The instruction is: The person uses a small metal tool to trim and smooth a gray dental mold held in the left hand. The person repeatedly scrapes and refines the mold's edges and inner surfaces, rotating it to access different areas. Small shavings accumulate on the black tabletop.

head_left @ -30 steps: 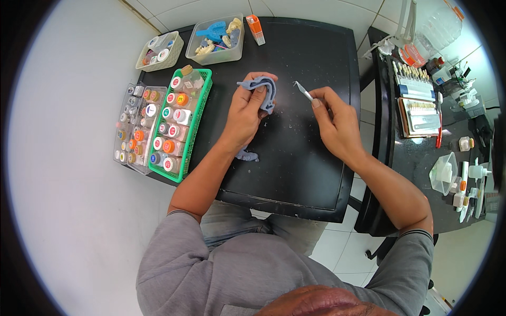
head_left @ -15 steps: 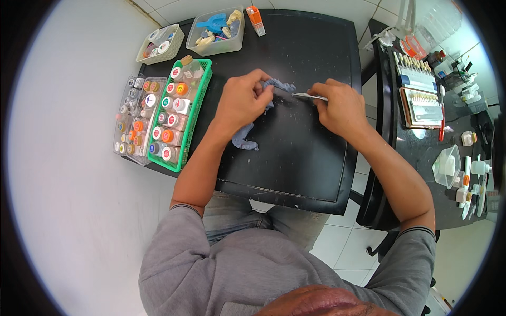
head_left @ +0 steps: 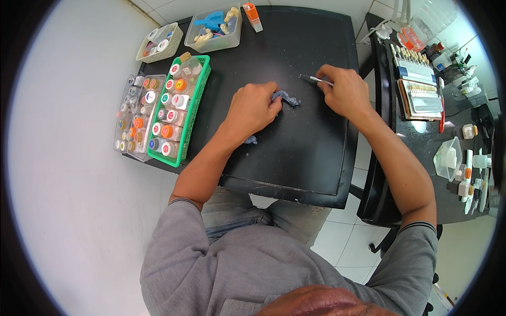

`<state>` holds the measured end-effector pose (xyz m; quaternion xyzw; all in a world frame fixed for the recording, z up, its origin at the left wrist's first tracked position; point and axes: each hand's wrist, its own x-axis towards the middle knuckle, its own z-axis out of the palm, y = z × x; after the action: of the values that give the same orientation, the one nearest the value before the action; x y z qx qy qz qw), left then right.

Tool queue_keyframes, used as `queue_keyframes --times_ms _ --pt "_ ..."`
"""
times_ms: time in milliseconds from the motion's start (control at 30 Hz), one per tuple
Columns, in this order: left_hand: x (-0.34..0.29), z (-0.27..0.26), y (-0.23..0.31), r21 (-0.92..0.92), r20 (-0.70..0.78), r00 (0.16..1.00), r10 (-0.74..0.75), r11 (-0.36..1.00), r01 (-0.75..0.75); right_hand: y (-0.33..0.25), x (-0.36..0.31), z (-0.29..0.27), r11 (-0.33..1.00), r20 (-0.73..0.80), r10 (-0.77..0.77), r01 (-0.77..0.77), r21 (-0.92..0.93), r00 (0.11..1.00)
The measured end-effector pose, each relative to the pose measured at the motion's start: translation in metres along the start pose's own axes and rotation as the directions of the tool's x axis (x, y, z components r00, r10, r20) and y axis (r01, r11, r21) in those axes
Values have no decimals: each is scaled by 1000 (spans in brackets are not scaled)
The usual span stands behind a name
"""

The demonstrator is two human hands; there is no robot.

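Your left hand (head_left: 254, 107) pinches the blue-grey dental moulding piece (head_left: 288, 99), whose exposed length runs rightward above the black table (head_left: 284, 158). Your right hand (head_left: 345, 94), closed around a slim scalpel-like tool (head_left: 315, 79), lies farther right; the tip points left, apart from the piece and slightly farther from you.

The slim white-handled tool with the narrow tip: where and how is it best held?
The slim white-handled tool is probably best taken by its handle, coming from the right, where the right hand holds it. Its narrow tip points left, away from that hand, so a pinch there should keep it free.
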<state>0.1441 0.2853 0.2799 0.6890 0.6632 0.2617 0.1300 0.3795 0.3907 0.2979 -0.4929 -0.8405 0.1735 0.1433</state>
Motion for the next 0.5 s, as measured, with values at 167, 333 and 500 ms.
queue_keyframes --times_ms 167,333,500 --pt "5 -22 0 -514 -203 972 -115 858 -6 -8 4 -3 996 6 6 -6 84 1000" --pt "12 -31 -24 -903 -95 972 -216 430 7 -10 3 6 999 99 2 -6 45 995" --pt "14 -34 -33 -965 -146 951 -273 253 -75 -24 8 0 995 134 59 -46 -93 989"
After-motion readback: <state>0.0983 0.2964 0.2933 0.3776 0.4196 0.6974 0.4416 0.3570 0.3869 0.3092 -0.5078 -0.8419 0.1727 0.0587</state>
